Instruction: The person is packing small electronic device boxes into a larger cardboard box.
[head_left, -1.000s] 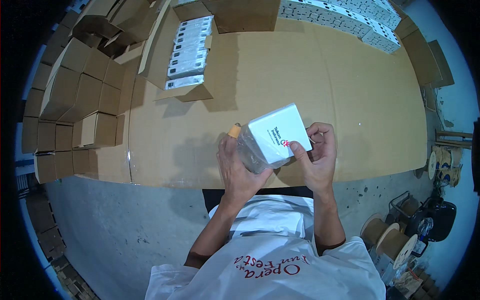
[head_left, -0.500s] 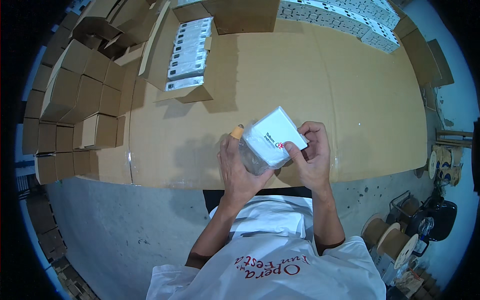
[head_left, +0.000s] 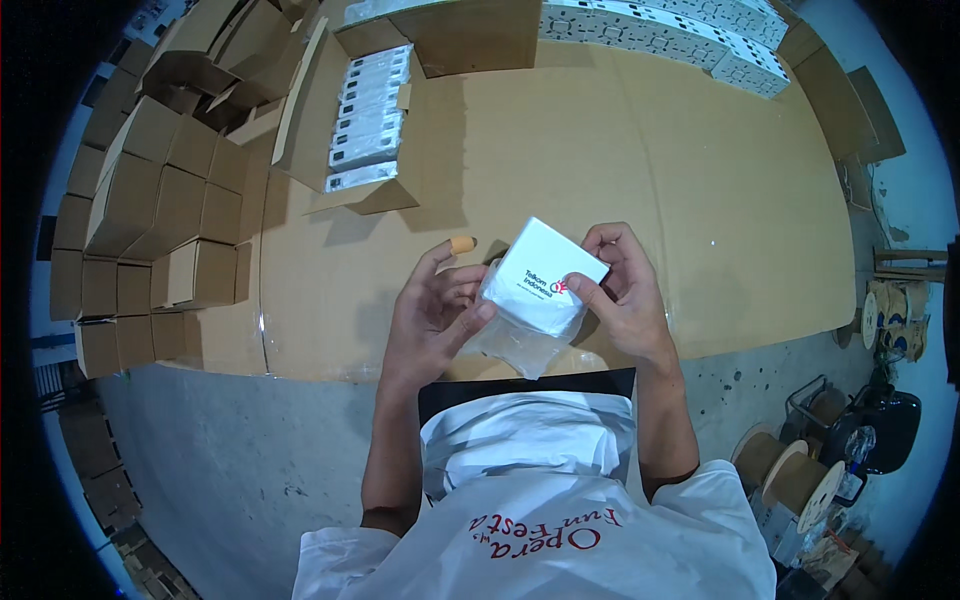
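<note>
Both gripping: left hand [head_left: 432, 305] on clear plastic bag [head_left: 520, 335], right hand [head_left: 615, 290] on white box [head_left: 545, 275], between them, above table [head_left: 700, 200].

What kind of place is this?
Likely a packing or warehouse area: stacked cardboard boxes, an open carton of small white boxes, cable spools on a concrete floor. Both hands hold a white box in a clear bag.

One head-worn fisheye view looks steeply down, close over the cardboard-covered table [head_left: 700, 200].
</note>
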